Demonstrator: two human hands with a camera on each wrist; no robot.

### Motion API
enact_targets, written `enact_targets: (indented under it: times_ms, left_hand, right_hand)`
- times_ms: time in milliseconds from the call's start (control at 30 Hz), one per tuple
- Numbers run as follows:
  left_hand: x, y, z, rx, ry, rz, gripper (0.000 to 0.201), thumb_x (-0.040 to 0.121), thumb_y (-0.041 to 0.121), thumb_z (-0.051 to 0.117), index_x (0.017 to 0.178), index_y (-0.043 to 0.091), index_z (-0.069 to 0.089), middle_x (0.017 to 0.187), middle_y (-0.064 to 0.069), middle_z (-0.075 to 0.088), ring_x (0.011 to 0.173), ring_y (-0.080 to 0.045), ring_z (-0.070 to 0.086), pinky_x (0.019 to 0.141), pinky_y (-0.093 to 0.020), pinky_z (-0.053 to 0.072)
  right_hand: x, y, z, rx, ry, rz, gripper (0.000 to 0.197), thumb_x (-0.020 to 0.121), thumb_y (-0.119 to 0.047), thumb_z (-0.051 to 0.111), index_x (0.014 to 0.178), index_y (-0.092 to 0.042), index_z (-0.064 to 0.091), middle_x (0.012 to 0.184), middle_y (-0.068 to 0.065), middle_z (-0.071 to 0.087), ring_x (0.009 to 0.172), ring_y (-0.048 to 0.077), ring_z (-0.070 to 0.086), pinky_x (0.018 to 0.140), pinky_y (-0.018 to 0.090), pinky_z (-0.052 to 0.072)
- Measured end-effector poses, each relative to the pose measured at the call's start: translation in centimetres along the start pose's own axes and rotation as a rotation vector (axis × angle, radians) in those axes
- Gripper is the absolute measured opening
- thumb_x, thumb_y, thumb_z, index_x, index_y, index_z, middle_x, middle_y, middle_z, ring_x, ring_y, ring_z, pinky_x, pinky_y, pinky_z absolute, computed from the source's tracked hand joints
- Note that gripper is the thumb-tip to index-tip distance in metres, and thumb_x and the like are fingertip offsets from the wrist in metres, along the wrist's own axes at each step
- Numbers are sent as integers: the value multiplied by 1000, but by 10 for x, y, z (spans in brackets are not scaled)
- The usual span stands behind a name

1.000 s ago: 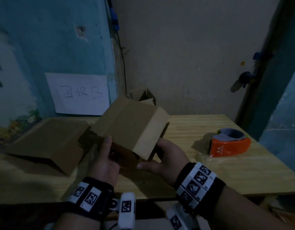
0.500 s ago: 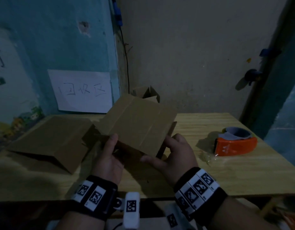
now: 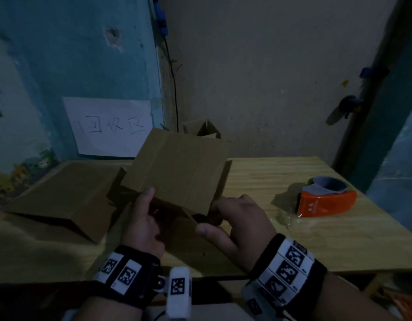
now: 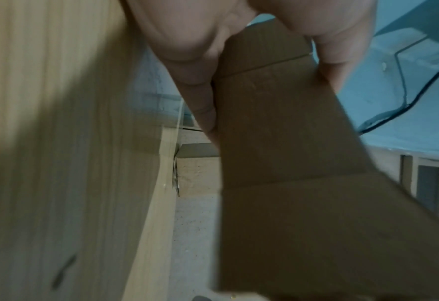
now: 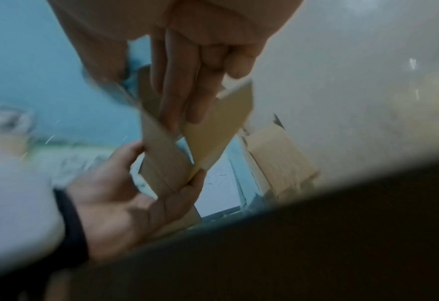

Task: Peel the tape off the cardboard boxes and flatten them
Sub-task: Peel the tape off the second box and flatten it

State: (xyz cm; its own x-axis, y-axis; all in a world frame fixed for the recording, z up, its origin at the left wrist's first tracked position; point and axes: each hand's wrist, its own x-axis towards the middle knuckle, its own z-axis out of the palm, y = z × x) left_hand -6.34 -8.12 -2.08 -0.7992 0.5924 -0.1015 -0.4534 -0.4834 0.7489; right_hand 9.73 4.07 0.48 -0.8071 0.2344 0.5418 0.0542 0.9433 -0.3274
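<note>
A brown cardboard box [image 3: 179,167], partly collapsed, is held above the wooden table [image 3: 281,181] in front of me. My left hand [image 3: 144,218] grips its near left edge, thumb on top and fingers underneath. The same cardboard [image 4: 290,142] fills the left wrist view, pinched between thumb and fingers. My right hand [image 3: 232,216] holds the near right corner, fingers tucked under the panel. In the right wrist view its fingers [image 5: 179,85] lie along a folded flap [image 5: 213,130], blurred.
A flattened cardboard box [image 3: 61,193] lies on the table's left. An orange tape dispenser [image 3: 325,200] sits at the right, crumpled clear tape [image 3: 286,218] beside it. Another open box [image 3: 202,128] stands at the back wall. A paper sign [image 3: 110,128] hangs on the blue wall.
The held box has tilted and collapsed flatter, its top panel now facing me more. Both hands shifted slightly along its near edge.
</note>
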Motion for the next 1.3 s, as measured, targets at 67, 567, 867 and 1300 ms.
enact_targets:
  times_ms: [67,567,867,1300]
  left_hand:
    - [-1,-1,0,-49,1,8,42,91,42,64,125,17,66,121,-8,74,108,-28,69,97,-47,52]
    - [-8,-5,2,9,-44,-152,85,57,60,85,132,25,66,123,-11,76,118,-38,67,95,-54,52]
    - [-5,-7,3,28,-90,-165,99,42,56,96,132,26,67,122,-9,77,117,-36,69,91,-52,54]
    - [19,-11,-12,143,101,42,105,49,13,96,144,24,51,130,-14,68,111,-37,70,81,-51,61]
  right_hand:
    - [-1,4,0,47,-47,-19,55,96,-68,27,89,-28,63,75,-9,64,72,14,58,74,37,46]
    - [33,25,-44,-39,78,450,80,66,-50,82,136,-33,47,121,-10,53,110,13,52,93,35,49]
    - [29,27,-36,124,47,427,19,95,-22,60,113,-25,63,96,-10,61,89,10,57,79,26,43]
    - [21,41,-40,1521,123,870,81,81,-81,36,120,-18,69,110,15,75,100,38,68,82,49,51]
